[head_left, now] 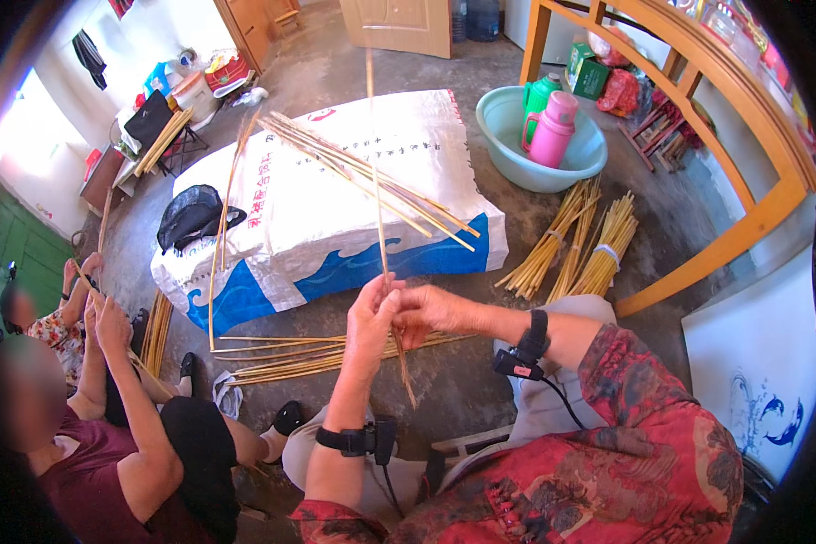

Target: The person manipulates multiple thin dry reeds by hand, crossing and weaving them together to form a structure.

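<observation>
Now my left hand (370,317) and right hand (431,311) both pinch one upright strip (378,195), close together, keeping it steady above the sack (335,208).

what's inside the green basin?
The green basin holds two flasks: a pink one in front and a green one behind it. The basin's bottom is mostly hidden.

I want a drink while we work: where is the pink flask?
In the head view, the pink flask stands in the pale green basin on the floor, upper right, beside a green flask and above the bundled strips.
</observation>
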{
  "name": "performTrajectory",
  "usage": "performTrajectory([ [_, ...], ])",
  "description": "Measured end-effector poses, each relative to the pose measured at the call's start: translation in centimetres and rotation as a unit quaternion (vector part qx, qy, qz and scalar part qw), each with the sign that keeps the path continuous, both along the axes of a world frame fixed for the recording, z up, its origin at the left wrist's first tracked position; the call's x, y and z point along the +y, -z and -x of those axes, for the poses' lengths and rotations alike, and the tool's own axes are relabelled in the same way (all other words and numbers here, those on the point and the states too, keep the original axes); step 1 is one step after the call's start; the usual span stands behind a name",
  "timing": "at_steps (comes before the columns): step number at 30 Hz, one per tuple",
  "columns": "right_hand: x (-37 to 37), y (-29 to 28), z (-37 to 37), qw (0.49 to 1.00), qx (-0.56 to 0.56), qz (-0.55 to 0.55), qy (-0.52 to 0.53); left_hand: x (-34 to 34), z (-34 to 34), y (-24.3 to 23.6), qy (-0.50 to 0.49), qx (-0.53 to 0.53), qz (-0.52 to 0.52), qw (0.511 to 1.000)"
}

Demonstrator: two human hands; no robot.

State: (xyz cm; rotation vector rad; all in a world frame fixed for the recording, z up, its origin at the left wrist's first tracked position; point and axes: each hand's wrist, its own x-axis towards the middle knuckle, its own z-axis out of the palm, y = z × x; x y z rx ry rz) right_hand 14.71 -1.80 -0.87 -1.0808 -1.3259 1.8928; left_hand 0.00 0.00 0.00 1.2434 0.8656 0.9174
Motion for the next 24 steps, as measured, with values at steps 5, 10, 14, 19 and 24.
performTrajectory([
  [5, -0.7, 0.1, 0.3, 0.925, -0.237, -0.296, -0.021, 0.0, 0.0, 0.2, 0.022, -0.008, 0.038, 0.999],
  [10, 0.3, -1.8, -1.8, 0.817, -0.361, -0.446, 0.052, 0.7, 0.8, 0.2, -0.010, 0.107, -0.046, 0.993],
  [14, 0.8, -4.8, -4.5, 0.698, -0.299, -0.605, 0.241, 0.8, 1.3, -0.7, -0.040, 0.262, -0.166, 0.950],
  [19, 0.6, -7.0, -7.1, 0.601, -0.396, -0.649, 0.248, 1.3, 3.1, -0.3, -0.067, 0.333, -0.320, 0.884],
  [24, 0.7, -5.8, -9.7, 0.647, -0.501, -0.545, 0.181, 1.5, 5.5, -1.8, -0.109, 0.400, -0.394, 0.820],
])
